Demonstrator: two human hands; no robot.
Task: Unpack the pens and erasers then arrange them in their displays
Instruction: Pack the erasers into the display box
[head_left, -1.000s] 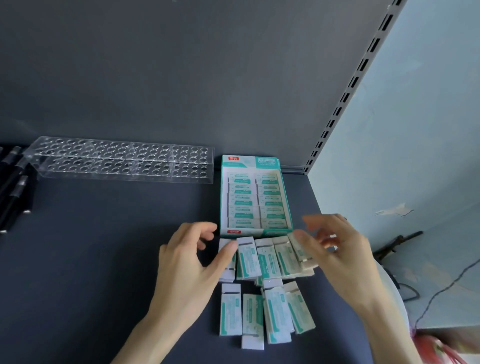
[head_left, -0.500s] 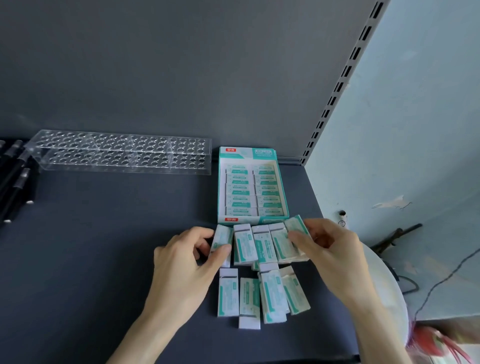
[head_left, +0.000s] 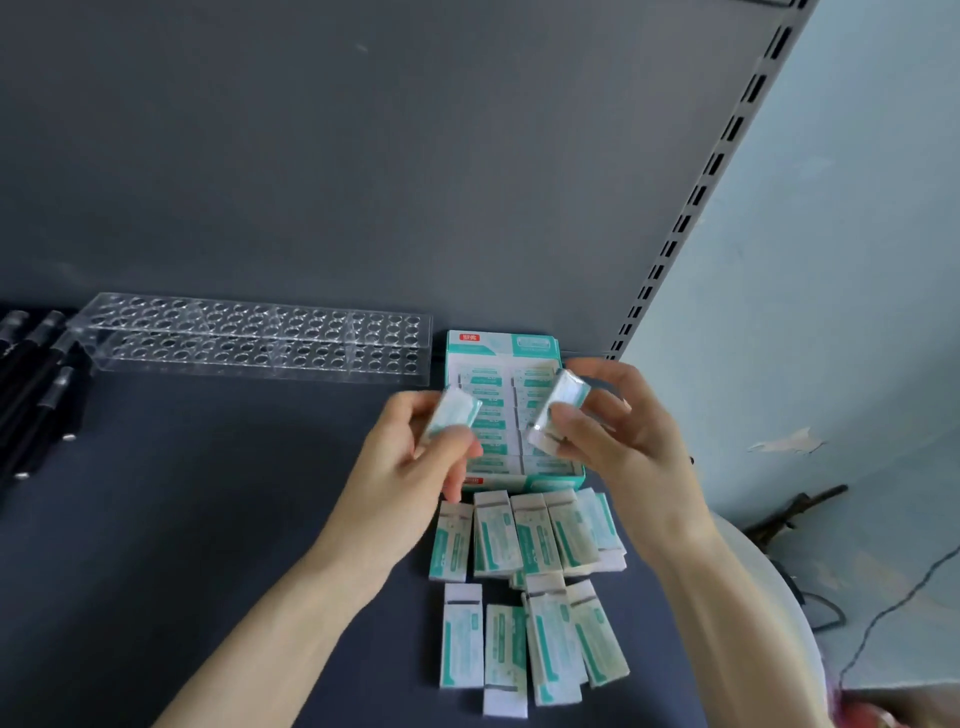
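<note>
Grey back panel (head_left: 363, 156), slotted upright (head_left: 692, 208)

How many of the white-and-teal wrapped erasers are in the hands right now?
2. One white-and-teal wrapped eraser is pinched by the left hand; the other eraser by the right hand, both above the open teal cardboard display box. Neither hand shows more.

This looks like a stationery shop's display shelving. A dark grey flat metal shelf (head_left: 182, 519) meets a matching grey back panel (head_left: 363, 156), edged on the right by a slotted grey metal upright (head_left: 696, 197). At the far left lies a clear acrylic pen rack full of round holes (head_left: 249, 338) beside black pens (head_left: 41, 358). A teal-and-white cardboard display carton (head_left: 498, 345) holds rows of white erasers in teal paper sleeves (head_left: 484, 378).
</note>
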